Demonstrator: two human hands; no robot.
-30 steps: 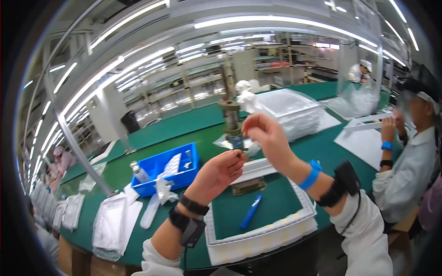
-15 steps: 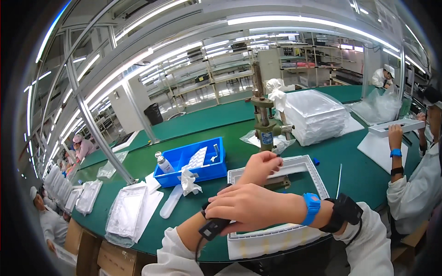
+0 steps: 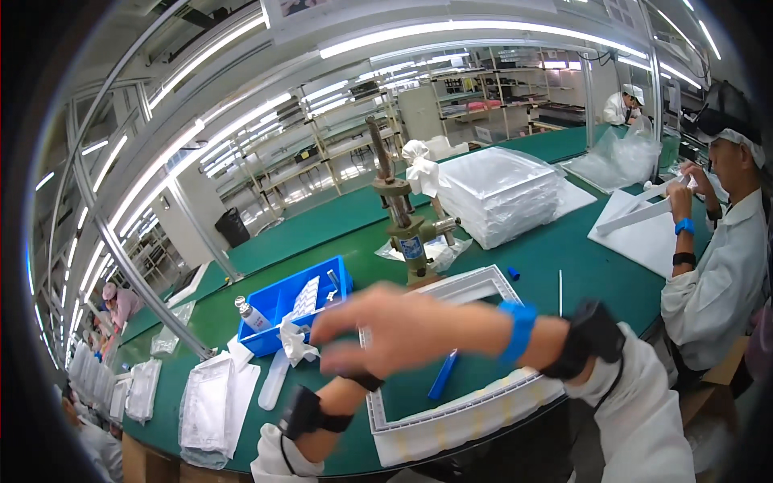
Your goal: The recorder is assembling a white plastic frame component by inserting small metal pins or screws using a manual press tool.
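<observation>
My right hand [image 3: 411, 330], blurred by motion, stretches left across my left arm with thumb and fingers apart. No held thing shows in it. My left forearm [image 3: 342, 398] comes up from below with a black device [image 3: 300, 412] strapped on its wrist; the left hand is hidden behind the right, so its fingers cannot be seen. Beneath both lies a white rectangular frame [image 3: 483, 394] on a green table, its near side over a white cloth [image 3: 451, 439]. A slim blue tool [image 3: 443, 375] lies within the frame's opening. A blue wristband [image 3: 518, 331] circles my right wrist.
A green hand press [image 3: 407, 233] stands behind the frame. Left of it sits a blue divided bin [image 3: 278, 302] with a bottle. Bagged white frames [image 3: 499, 197] are stacked at the back; another bagged frame [image 3: 208, 402] lies left. A co-worker [image 3: 717, 266] handles a white part at right.
My right hand has lifted off my left wrist, its fingers spreading. My left forearm has shifted left, and its hand is now covered. The view has swung right, bringing the co-worker further in.
</observation>
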